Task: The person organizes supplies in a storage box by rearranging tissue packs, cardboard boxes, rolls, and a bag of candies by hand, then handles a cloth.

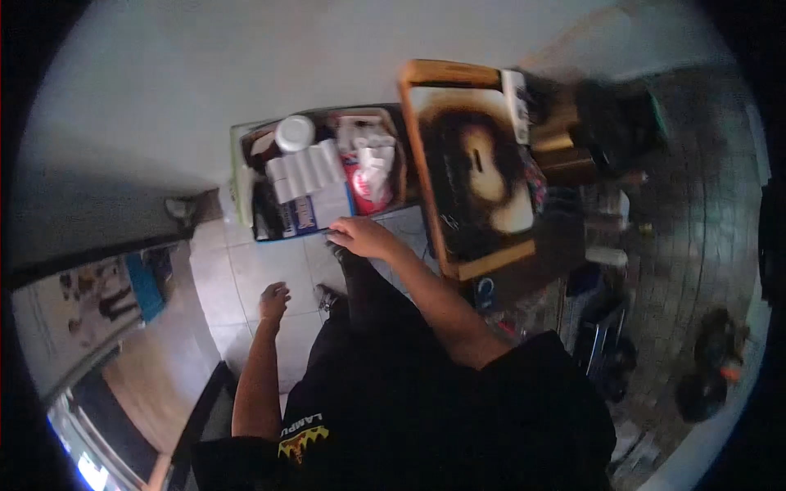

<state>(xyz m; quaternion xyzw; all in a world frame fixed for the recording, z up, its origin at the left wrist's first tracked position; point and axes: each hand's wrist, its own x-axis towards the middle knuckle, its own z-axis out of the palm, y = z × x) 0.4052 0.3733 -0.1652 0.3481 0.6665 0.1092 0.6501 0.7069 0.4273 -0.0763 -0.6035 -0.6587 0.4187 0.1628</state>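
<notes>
My right hand (360,237) is at the near right corner of a white and blue box (332,204), its fingers curled in and closed at the edge. The box lies at the front of a larger open container of goods. Just behind it sit a row of white rolls (307,173) and a round white lid or tub (295,132). A red and white package (368,184) is to their right. My left hand (275,301) hangs above the tiled floor, fingers loosely bent and apart, holding nothing.
A large wood-framed picture (479,168) leans right of the container. A desk with a lit screen (92,473) and a dark chair (214,405) stand at lower left. Dark bags (702,397) and clutter lie at right. Pale floor tiles (246,270) show below the container.
</notes>
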